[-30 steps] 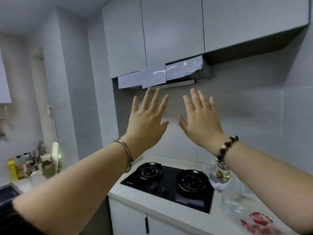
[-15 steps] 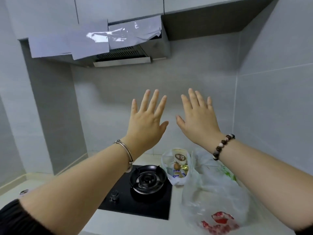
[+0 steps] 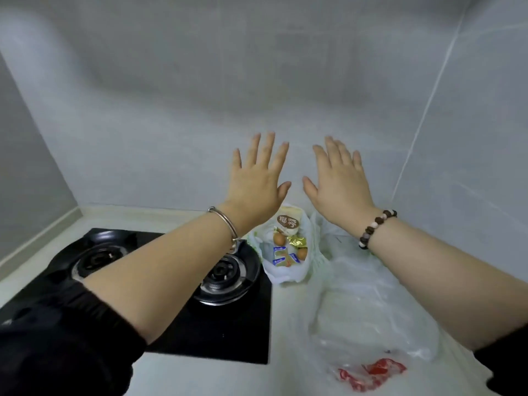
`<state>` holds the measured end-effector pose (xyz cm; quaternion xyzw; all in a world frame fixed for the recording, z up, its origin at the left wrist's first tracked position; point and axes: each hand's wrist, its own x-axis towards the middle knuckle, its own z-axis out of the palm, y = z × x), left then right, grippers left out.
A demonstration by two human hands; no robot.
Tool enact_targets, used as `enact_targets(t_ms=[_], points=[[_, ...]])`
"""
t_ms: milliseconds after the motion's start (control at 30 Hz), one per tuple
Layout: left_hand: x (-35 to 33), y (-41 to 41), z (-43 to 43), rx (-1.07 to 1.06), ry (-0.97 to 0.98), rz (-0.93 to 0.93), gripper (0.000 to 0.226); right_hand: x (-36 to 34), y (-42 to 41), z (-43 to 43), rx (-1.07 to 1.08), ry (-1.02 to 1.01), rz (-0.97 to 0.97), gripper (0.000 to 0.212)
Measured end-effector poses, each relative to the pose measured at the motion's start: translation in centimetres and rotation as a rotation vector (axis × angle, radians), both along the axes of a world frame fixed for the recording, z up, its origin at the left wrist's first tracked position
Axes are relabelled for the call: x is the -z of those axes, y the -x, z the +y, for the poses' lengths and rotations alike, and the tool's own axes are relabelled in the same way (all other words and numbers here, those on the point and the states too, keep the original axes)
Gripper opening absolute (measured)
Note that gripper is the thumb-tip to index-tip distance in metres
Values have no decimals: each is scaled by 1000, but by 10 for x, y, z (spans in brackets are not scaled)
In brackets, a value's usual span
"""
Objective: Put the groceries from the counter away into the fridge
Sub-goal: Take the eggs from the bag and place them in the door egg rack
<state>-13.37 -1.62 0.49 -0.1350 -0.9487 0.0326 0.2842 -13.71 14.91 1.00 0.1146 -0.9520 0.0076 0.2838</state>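
Note:
Both arms stretch out over the counter with fingers spread and nothing held. My left hand [image 3: 257,181] hovers above the stove's right edge; my right hand [image 3: 340,181] hovers beside it, above the bags. Below them an open white plastic bag [image 3: 288,272] shows two brown eggs [image 3: 279,239], a cream packet with a brown label [image 3: 288,222], a gold wrapper and blue-white packets. A larger translucent bag [image 3: 368,304] lies nearer me on the right, with red print [image 3: 371,372] at its near end. No fridge is in view.
A black two-burner gas stove [image 3: 177,295] is set into the pale counter [image 3: 200,378] at the left. Grey tiled walls [image 3: 200,95] close the back and right, meeting in a corner behind the bags.
The view has swung right and down: the cabinets and range hood left the frame, and the stove and both bags now fill the lower half. Both hands stay raised and spread.

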Motion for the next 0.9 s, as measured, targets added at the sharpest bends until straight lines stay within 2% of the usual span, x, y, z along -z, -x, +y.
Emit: enact_targets(t_ms=[367,600,767,833,900], points=[[110,66,1,-58,-87,-279,68,87,87,19,-30,-3,-195,64],[175,108,16,-95,-127,-424,66,161,139,22,-159,3,-285,49],[232,127,25,-154,-126,-549,70,215,167,18,-282,-206,-400,21],[247,134,28,-154,-120,-584,69,230,175,15,-286,-338,-459,15],[258,143,30,-159,-129,-630,68,242,183,14,-258,-416,-519,19]])
